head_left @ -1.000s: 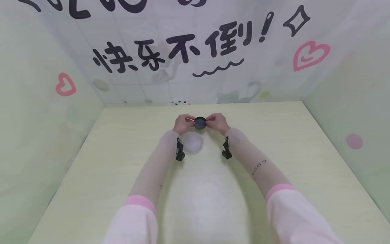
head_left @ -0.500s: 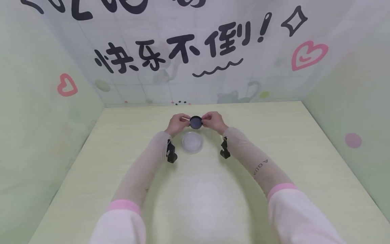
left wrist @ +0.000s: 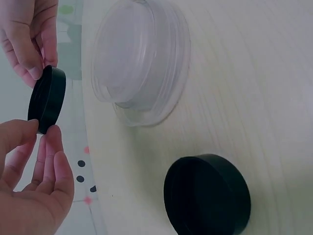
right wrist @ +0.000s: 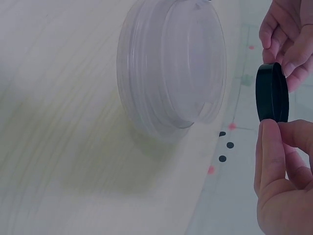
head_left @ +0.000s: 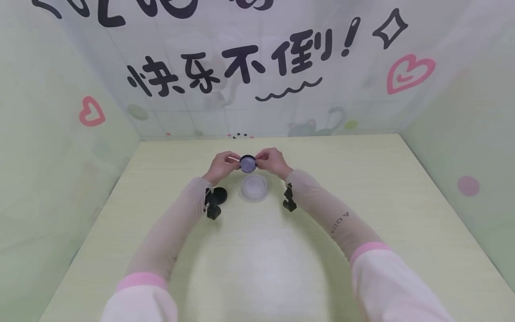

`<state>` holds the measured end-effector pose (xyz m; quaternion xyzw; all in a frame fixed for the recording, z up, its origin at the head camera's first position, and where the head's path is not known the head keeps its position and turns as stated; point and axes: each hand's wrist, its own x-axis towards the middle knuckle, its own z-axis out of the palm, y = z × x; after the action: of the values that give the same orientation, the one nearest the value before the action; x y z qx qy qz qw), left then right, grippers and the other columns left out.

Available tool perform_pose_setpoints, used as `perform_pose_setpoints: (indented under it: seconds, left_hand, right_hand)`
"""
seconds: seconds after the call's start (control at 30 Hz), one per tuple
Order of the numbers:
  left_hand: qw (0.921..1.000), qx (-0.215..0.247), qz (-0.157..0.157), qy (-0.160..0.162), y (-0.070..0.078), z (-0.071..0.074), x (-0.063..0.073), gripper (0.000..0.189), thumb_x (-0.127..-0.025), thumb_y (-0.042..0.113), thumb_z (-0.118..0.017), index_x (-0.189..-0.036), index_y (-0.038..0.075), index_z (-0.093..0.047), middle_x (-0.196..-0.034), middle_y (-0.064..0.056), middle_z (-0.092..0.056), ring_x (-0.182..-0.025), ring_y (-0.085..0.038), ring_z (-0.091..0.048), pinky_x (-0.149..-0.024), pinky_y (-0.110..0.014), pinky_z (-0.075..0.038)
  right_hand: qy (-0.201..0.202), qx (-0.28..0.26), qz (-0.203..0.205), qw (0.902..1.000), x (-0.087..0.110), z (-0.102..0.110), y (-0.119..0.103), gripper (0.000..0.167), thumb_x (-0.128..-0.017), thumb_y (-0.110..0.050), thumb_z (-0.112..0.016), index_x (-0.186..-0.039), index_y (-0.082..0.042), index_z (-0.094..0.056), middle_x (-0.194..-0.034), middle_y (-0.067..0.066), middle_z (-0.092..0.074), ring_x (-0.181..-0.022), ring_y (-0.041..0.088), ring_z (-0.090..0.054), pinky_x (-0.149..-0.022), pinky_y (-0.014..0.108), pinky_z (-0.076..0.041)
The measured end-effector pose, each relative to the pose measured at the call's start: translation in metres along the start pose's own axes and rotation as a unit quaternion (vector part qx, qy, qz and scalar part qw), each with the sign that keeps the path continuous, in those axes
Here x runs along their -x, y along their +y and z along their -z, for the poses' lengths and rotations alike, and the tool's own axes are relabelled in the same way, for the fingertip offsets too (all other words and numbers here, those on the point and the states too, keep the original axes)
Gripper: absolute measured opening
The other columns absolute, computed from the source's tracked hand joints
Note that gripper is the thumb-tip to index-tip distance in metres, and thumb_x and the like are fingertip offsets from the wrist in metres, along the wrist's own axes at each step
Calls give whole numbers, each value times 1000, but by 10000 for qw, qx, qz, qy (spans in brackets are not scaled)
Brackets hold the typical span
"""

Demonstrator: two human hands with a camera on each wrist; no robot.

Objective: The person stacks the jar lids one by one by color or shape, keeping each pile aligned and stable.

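Observation:
Both hands hold a shallow, round black lid (head_left: pixel 247 164) between them, above the far part of the table. Its hollow side faces the head camera and looks bluish with a shine. The left hand (head_left: pixel 222 166) pinches the left edge with thumb and fingertips. On the opposite edge, the right hand (head_left: pixel 274 162) pinches it the same way; both grips show in the left wrist view. Just below the lid, a clear round plastic container (left wrist: pixel 129 58) stands on the table. A second round black lid (left wrist: pixel 208 196) lies hollow side up beside the left wrist, partly cut off in that view.
The pale wood-grain table (head_left: pixel 265 250) meets a printed back wall (head_left: pixel 225 103) just beyond the hands. Side walls (head_left: pixel 470 134) rise at left and right. Black wrist cameras (head_left: pixel 289 199) hang under both forearms, the left one close by the second lid.
Both hands have shifted left with the lid, which now tilts its hollow side more toward the head camera. The second black lid has come into view from behind the left forearm.

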<state>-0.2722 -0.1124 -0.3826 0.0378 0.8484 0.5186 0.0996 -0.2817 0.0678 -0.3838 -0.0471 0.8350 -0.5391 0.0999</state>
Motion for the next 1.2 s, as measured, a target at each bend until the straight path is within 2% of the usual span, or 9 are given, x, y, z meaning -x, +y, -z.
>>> perform_pose_setpoints:
  seconds: [0.2,0.33,0.53,0.87,1.1,1.2]
  left_hand:
    - [10000,-2,-37,-47,-9,13,10,23,-85,7,-57,-105,-2,-54,-95,-19,-61,-90,-26,-56,-80,-39,-44]
    - [9999,66,-73,-126,-16,20,17,22,-85,7,-56,-105,-3,-54,-92,-21,-62,-90,-33,-58,-83,-45,-43]
    - [9998,33,-46,-196,-24,30,26,22,-86,5,-55,-105,-6,-52,-93,-24,-61,-91,-40,-57,-82,-45,-44]
    - [9993,-30,293,-238,-39,41,35,21,-87,8,-55,-103,-5,-54,-88,-20,-61,-86,-33,-60,-81,-41,-46]
    - [9984,124,477,-294,-56,50,40,23,-85,6,-57,-103,-7,-55,-77,-10,-63,-70,-13,-61,-76,-35,-49]
    - [9979,97,541,-331,-61,52,42,24,-85,6,-57,-105,-7,-55,-77,-9,-64,-68,-10,-60,-75,-33,-49]
  right_hand:
    - [-185,150,93,9997,1,-14,-6,14,-82,0,-58,-94,5,-62,-87,16,-63,-78,21,-63,-68,21,-50]
    - [-315,347,177,9987,2,-23,-7,13,-82,-1,-58,-93,4,-62,-86,15,-63,-76,20,-62,-66,22,-50]
    - [-432,510,271,9974,4,-36,-8,13,-82,-3,-59,-93,2,-63,-85,13,-64,-74,18,-62,-65,21,-49]
    - [-612,525,350,9961,7,-56,-9,13,-81,-3,-59,-93,3,-64,-84,13,-66,-71,17,-63,-63,21,-50]
    - [-750,956,564,9910,8,-71,-8,14,-80,-5,-62,-92,1,-66,-82,11,-66,-72,15,-61,-64,17,-46]
    - [-800,1110,593,9888,8,-76,-6,13,-79,-6,-63,-91,0,-67,-82,9,-66,-74,14,-58,-65,17,-44]
